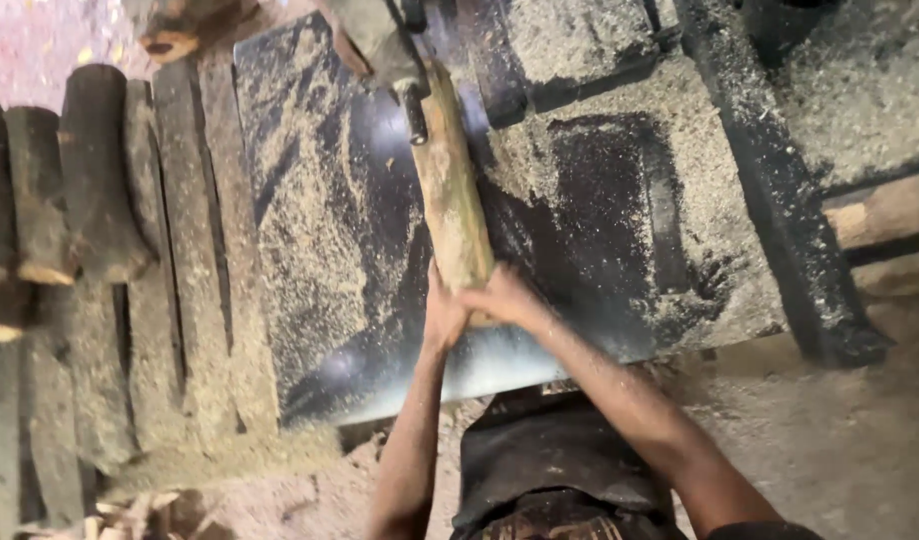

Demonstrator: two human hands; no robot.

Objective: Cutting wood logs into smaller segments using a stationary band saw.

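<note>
**Both hands at the near end, billet pointing away**

Right now the one relation I care about is how the wooden billet (451,190) lies from my hands. Its long axis runs almost straight away from me, tilted slightly leftward at the far end, across the dark metal table (329,260) dusted with sawdust. The near end sits in my grip; the far end reaches the machine head (379,40) at the top of the view, where a dark guide pin (416,115) sits just beside the wood.

My left hand (442,315) is closed against the left side of the billet's near end, fingers wrapped as far as I can tell. My right hand (504,298) is cupped over the same end from the right, fingers curled around the butt. The two hands touch each other, so neither is clearly nearer; both are behind the piece rather than beside it.

Off to the left, well apart from the billet, rough logs (89,170) lie on wooden slats (194,250). A dark machine rail (779,190) runs along the right.
</note>
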